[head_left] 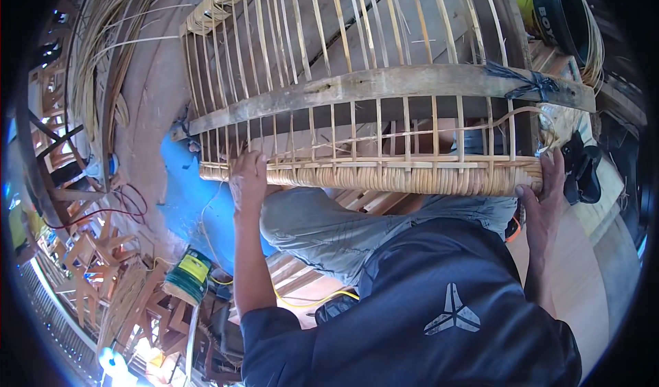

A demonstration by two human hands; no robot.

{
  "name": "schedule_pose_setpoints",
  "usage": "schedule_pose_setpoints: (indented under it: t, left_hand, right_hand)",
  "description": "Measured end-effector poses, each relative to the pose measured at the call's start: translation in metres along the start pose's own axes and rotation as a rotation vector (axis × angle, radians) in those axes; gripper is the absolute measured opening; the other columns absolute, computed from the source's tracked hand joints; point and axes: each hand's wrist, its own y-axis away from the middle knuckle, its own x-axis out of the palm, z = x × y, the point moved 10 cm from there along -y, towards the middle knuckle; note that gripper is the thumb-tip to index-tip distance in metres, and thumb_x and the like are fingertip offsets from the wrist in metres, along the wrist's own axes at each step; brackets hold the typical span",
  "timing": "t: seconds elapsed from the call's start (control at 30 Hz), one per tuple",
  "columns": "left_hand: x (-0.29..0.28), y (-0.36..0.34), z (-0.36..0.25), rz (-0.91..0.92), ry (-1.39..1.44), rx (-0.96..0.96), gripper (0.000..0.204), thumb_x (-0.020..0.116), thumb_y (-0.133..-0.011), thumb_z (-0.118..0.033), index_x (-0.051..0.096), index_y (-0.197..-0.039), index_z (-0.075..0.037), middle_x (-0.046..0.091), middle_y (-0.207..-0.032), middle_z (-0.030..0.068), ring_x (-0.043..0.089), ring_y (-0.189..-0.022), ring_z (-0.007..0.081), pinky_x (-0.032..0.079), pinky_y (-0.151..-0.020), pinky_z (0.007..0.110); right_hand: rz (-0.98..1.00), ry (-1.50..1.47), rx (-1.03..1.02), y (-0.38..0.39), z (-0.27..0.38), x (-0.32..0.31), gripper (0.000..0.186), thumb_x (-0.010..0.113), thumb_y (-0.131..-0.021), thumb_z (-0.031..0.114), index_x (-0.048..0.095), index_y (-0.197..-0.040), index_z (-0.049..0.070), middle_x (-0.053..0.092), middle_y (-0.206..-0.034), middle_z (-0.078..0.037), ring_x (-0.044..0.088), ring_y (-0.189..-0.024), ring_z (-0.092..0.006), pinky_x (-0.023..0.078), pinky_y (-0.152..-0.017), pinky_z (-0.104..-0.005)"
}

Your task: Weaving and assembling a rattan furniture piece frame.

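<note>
A rattan frame (412, 179) lies across my lap, its near rail wrapped tightly in pale cane. Thin upright strands run from this rail toward the far end, and a long weaving strand (384, 136) crosses them. My left hand (248, 174) is closed around the rail's left part, with fingertips at the uprights. At the right end, my right hand (548, 181) grips the corner, thumb on the wrapping and fingers along the outer side. A weathered wooden slat (391, 85) spans the strands, tied at its right by a dark strip (525, 81).
Loose cane strands (103, 51) hang at the far left. A dark bucket (559, 16) stands at the far right, and a green-and-yellow container (189, 276) sits at the lower left. Wooden pieces (93, 263) are piled beyond it. A blue surface (195, 198) lies beside my left arm.
</note>
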Motion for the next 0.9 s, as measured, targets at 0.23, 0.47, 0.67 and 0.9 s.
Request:
schedule_pose_setpoints:
  t: [0.23, 0.47, 0.67, 0.9]
  left_hand:
    - [-0.001, -0.002, 0.037, -0.146, 0.042, -0.080, 0.023, 0.050, -0.094, -0.021, 0.061, -0.100, -0.002, 0.061, -0.097, 0.0195, 0.059, -0.091, 0.0374, 0.046, -0.082, 0.045]
    - [0.028, -0.022, 0.045, -0.089, -0.217, 0.006, 0.022, 0.053, -0.092, -0.023, 0.061, -0.101, -0.005, 0.063, -0.097, 0.0173, 0.061, -0.089, 0.0340, 0.049, -0.079, 0.043]
    - [0.065, -0.015, 0.107, 0.004, -0.483, 0.188, 0.022, 0.050, -0.092, -0.020, 0.061, -0.105, -0.005, 0.058, -0.119, 0.0104, 0.055, -0.108, 0.0304, 0.046, -0.089, 0.040]
    - [0.030, -0.023, 0.088, -0.045, -0.252, -0.183, 0.033, 0.043, -0.097, -0.034, 0.058, -0.106, -0.006, 0.064, -0.095, 0.0193, 0.061, -0.084, 0.0411, 0.047, -0.070, 0.049]
  right_hand:
    - [-0.007, 0.006, 0.017, -0.001, -0.001, 0.003, 0.085, 0.052, -0.075, -0.016, 0.016, -0.149, 0.008, 0.033, -0.144, -0.021, 0.033, -0.134, -0.0259, 0.031, -0.106, -0.0323]
    - [-0.051, 0.065, -0.056, 0.001, 0.003, -0.006, 0.086, 0.058, -0.074, -0.012, 0.019, -0.148, 0.009, 0.038, -0.138, -0.023, 0.043, -0.127, -0.0288, 0.045, -0.091, -0.0307]
    - [0.053, 0.180, -0.032, -0.003, 0.002, 0.004, 0.093, 0.063, -0.072, -0.011, 0.014, -0.148, 0.008, 0.037, -0.138, -0.022, 0.036, -0.132, -0.0288, 0.033, -0.107, -0.0360]
    - [-0.014, 0.169, -0.083, -0.003, 0.008, -0.004, 0.094, 0.073, -0.068, -0.004, 0.020, -0.145, 0.007, 0.047, -0.131, -0.023, 0.045, -0.126, -0.0289, 0.038, -0.105, -0.0358]
